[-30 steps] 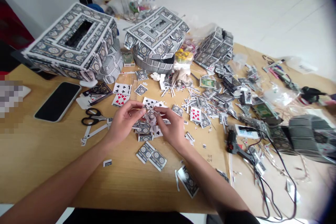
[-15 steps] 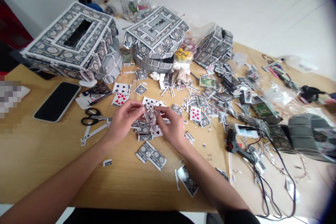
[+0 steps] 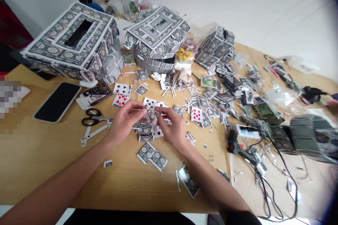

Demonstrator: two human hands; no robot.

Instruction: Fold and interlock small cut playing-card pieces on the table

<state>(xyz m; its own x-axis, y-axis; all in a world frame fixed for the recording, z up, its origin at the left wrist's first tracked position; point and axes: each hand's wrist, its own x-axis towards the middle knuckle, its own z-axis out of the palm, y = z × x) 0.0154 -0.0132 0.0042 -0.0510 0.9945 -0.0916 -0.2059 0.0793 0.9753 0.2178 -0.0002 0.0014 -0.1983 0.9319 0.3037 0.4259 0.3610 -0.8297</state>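
Left hand (image 3: 124,121): narrow, thumb and forefinger pinching one side of a small card piece (image 3: 148,115).
Held piece: between the two hands, just above the scattered cards; its exact shape is too small to tell.
Right hand (image 3: 174,124): narrow too, thumb and fingers on the other side of the card piece, fingertips near those of the left hand.
Phone (image 3: 57,102): flat on the wooden table (image 3: 63,168), dark screen up.
Large box (image 3: 66,54): covered in card patterns, a dark slot in its top, standing beyond the phone.
Scissors (image 3: 98,117): black loops to the left, blades running toward the left hand, white strips (image 3: 97,132) just beside.
Face-up cards (image 3: 122,90): clubs and hearts, beyond the left hand.
Patterned cards (image 3: 144,129): bunched below the held piece, between the hands.
Lidded box (image 3: 158,30): its patterned top tilted over a grey rounded base (image 3: 154,64).
Hearts card (image 3: 196,115): face up, to the right of the right hand.
Scrap heap (image 3: 231,84): folded card pieces, loosely spread.
Glue gun (image 3: 235,147): dark, lying well apart from both hands.
Curved grey piece (image 3: 303,135): at the far right, blurred.
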